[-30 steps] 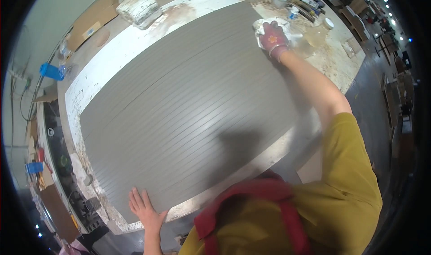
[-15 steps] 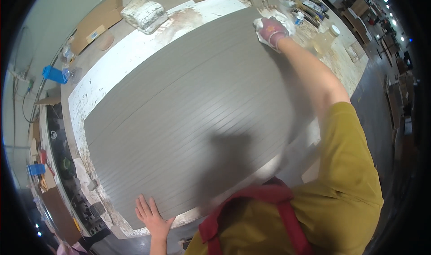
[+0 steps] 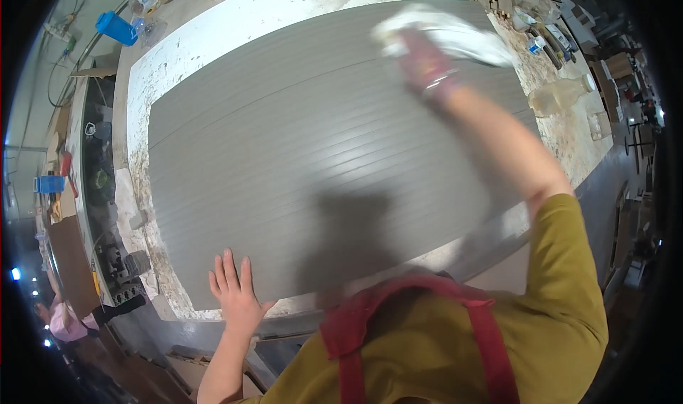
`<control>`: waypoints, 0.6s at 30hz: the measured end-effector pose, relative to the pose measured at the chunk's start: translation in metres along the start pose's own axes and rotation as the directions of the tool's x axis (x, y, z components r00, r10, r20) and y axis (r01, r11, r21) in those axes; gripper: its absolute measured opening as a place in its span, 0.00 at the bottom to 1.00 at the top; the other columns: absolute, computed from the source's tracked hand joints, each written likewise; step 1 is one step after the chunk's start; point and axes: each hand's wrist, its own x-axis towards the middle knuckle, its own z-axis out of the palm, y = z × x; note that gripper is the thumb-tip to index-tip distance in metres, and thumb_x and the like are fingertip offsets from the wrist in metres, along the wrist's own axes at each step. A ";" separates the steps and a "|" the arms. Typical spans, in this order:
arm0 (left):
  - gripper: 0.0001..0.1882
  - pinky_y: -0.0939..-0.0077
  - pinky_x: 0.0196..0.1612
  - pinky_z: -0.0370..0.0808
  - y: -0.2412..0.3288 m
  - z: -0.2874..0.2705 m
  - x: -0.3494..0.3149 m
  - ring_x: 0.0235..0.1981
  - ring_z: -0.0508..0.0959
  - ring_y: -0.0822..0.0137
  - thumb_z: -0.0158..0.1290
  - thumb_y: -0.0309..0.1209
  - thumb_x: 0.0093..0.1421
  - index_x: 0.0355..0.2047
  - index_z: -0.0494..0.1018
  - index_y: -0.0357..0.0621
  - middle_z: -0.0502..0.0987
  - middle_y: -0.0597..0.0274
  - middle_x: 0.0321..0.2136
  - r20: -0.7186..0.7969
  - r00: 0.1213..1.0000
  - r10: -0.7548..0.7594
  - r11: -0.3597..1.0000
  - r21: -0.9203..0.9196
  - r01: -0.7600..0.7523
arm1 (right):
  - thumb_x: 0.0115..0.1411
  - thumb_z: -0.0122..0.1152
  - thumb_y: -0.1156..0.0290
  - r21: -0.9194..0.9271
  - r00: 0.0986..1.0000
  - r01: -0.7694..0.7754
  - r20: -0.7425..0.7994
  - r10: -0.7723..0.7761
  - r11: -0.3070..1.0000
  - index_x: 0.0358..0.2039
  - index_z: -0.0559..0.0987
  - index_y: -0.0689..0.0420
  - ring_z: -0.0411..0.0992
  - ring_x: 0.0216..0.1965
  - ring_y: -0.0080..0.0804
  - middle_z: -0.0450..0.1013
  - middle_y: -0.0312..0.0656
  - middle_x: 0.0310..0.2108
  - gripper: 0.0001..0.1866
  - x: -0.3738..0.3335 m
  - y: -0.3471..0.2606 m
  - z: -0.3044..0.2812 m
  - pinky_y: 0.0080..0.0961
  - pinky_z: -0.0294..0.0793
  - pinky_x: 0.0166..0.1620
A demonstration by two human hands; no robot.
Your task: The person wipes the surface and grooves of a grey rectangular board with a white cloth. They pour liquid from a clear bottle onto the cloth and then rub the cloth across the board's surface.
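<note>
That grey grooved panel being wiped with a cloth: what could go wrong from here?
The right hand sweeps a white cloth fast enough to blur, near the grey panel's far edge. It might knock the clear bottle or the clutter beside it on the bench. Only the left hand, flat at the near edge, steadies the panel, so a hard stroke might shift it. The speckled white bench looks gritty; the cloth could drag grit onto the panel.

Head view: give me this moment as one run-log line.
left hand: flat on grey grooved panel, near edge | right hand: pressing white cloth on panel's far end, blurred | panel: flat on workbench
</note>
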 end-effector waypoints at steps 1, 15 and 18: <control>0.63 0.40 0.61 0.47 -0.001 0.000 -0.002 0.65 0.48 0.39 0.74 0.41 0.22 0.61 0.55 0.45 0.47 0.41 0.65 -0.013 1.000 0.011 1.000 0.002 -0.011 | 0.58 0.48 0.70 0.095 0.987 0.157 0.014 -0.159 0.983 0.50 0.71 0.57 0.65 0.53 0.50 0.69 0.53 0.47 0.18 -0.012 -0.049 0.023 0.38 0.63 0.58; 0.34 0.50 0.64 0.51 -0.098 -0.045 0.102 0.64 0.53 0.43 0.47 0.52 0.60 0.61 0.59 0.46 0.52 0.46 0.64 -0.227 0.970 -0.089 0.995 0.015 0.095 | 0.51 0.62 0.67 -0.303 0.987 0.064 0.162 -0.014 0.951 0.38 0.80 0.51 0.75 0.40 0.42 0.75 0.48 0.39 0.12 -0.033 0.042 -0.038 0.35 0.72 0.46; 0.30 0.51 0.63 0.53 -0.155 -0.023 0.153 0.64 0.54 0.42 0.46 0.47 0.63 0.62 0.59 0.46 0.52 0.46 0.65 -0.347 0.916 -0.203 0.979 -0.072 0.189 | 0.49 0.63 0.68 -0.020 0.968 0.188 0.176 -0.182 0.982 0.39 0.79 0.52 0.73 0.42 0.44 0.75 0.46 0.42 0.14 -0.035 -0.035 -0.007 0.36 0.71 0.49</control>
